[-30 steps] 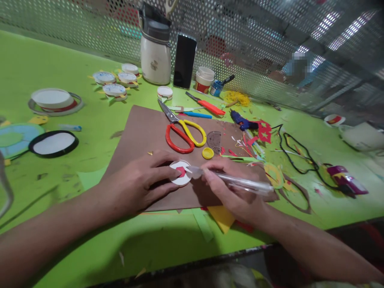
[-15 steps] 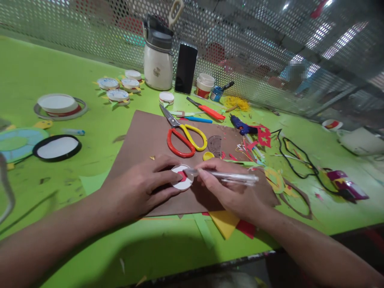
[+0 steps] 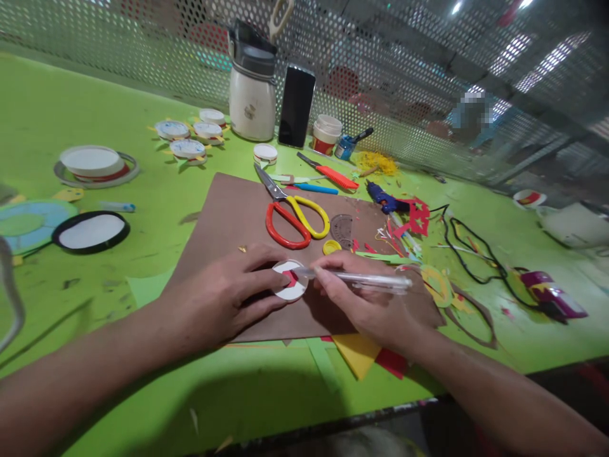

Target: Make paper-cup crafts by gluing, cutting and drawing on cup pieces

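My left hand [image 3: 240, 289] holds a small round white disc [image 3: 295, 292] by its left side, fingertips on the edge. A red patch [image 3: 291, 278] lies in the disc's middle, partly under a fingertip. In my right hand [image 3: 354, 289] is a slim pen [image 3: 375, 282] with a clear barrel, gripped close to its tip. That tip touches or hovers just over the red patch; I cannot tell which. Both hands rest over a brown board [image 3: 223, 216]. Beyond them on the board lie scissors [image 3: 284, 198] with one red and one yellow handle, a yellow cap [image 3: 332, 247] and a dark protractor [image 3: 341, 230].
Behind the board stand a white flask [image 3: 252, 101], a dark phone [image 3: 296, 106] and a blue paint jar [image 3: 345, 148]. A red-handled cutter [image 3: 337, 177] and a blue glue gun [image 3: 384, 198] lie nearby. Several turtle-like paper discs [image 3: 188, 150] sit at the back left.
The view has shifted very slightly. Both hands, the disc and the pen keep almost the same places, with the pen tip still at the red patch.
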A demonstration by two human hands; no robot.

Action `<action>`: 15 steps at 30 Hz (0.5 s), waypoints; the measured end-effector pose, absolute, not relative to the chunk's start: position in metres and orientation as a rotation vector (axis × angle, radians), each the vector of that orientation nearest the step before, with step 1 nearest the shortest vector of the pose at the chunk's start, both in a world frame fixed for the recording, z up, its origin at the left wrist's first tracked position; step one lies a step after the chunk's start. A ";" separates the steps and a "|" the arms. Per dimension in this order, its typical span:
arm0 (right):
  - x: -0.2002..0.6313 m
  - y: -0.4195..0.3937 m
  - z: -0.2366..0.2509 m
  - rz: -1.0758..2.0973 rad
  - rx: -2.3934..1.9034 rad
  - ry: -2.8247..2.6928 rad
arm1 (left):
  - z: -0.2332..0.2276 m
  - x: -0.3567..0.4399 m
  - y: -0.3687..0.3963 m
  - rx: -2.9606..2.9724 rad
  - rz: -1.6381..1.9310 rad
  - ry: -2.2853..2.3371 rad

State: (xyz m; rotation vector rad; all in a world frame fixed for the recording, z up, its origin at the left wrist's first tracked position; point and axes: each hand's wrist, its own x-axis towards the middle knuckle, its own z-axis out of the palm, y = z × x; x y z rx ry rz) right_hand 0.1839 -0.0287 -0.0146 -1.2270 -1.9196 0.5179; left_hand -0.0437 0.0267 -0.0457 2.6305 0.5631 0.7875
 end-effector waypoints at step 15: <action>0.186 -0.030 -0.018 0.578 -1.257 -1.931 | -0.045 -0.043 0.025 2.630 0.873 0.547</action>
